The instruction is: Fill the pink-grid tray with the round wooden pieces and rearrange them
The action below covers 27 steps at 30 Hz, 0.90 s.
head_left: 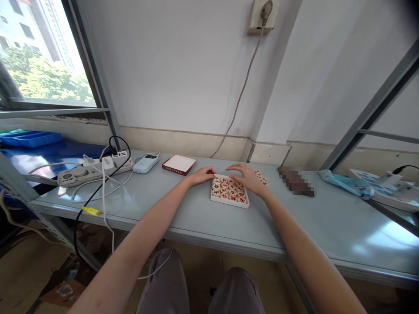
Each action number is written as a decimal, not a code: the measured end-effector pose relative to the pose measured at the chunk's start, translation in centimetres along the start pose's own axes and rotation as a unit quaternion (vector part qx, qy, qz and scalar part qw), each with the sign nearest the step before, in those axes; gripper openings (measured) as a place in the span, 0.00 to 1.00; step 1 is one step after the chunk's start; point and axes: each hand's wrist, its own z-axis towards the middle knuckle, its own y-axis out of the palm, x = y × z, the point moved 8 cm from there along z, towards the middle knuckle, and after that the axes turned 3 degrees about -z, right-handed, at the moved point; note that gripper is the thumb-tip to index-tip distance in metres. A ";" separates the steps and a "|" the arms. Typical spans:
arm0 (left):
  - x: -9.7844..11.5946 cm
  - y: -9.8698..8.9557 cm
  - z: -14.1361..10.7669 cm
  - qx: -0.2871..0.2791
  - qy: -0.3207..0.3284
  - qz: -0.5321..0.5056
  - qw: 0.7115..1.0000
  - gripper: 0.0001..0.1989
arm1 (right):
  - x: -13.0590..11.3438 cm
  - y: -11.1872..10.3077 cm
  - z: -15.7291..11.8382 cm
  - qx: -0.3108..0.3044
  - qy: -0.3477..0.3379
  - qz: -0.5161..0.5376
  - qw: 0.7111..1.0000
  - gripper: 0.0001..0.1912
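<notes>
A shallow white box [229,202] stands on the grey table, filled with rows of round wooden pieces [224,190] bearing red and black characters. My left hand [202,175] touches the box's back left corner, its fingers bent together; what they hold, if anything, is too small to tell. Over the box's back right part, my right hand [246,176] has its fingers apart, thumb stretched towards the pieces. More round pieces [262,178] lie on the table just beyond my right hand, partly hidden by it.
Left of the box are a red-edged lid [179,164], a white device [145,163] and a power strip [78,173] with cables. A blurred brown object [296,180] and blue plastic packaging [345,183] lie to the right. The wall rises behind the grey table [196,218].
</notes>
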 end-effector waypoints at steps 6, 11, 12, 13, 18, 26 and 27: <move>0.5 -0.1 -0.1 0.007 0.012 0.019 1.000 0.10 | -4.7 1.8 -0.5 -0.090 -0.098 0.061 0.989 0.14; 0.3 -0.1 0.0 0.007 0.011 0.018 1.000 0.12 | -3.6 1.7 -0.3 -0.063 -0.079 0.035 0.994 0.13; 0.2 -0.1 0.0 0.006 0.008 0.015 1.000 0.13 | -3.4 1.7 -0.3 -0.059 -0.076 0.030 0.995 0.13; 0.1 -0.1 0.0 0.005 0.006 0.014 1.000 0.13 | -3.1 1.7 -0.2 -0.057 -0.074 0.025 0.995 0.13; 0.1 -0.1 -0.1 0.005 0.002 0.027 1.000 0.13 | -2.5 2.1 -0.2 -0.053 -0.068 0.017 0.996 0.15; 0.0 0.0 0.0 0.001 -0.005 0.027 1.000 0.12 | 1.6 0.2 0.1 0.042 0.068 0.004 0.997 0.16; -0.1 0.0 0.1 0.001 -0.007 0.024 1.000 0.12 | 2.8 0.1 0.0 0.052 0.100 -0.018 0.993 0.16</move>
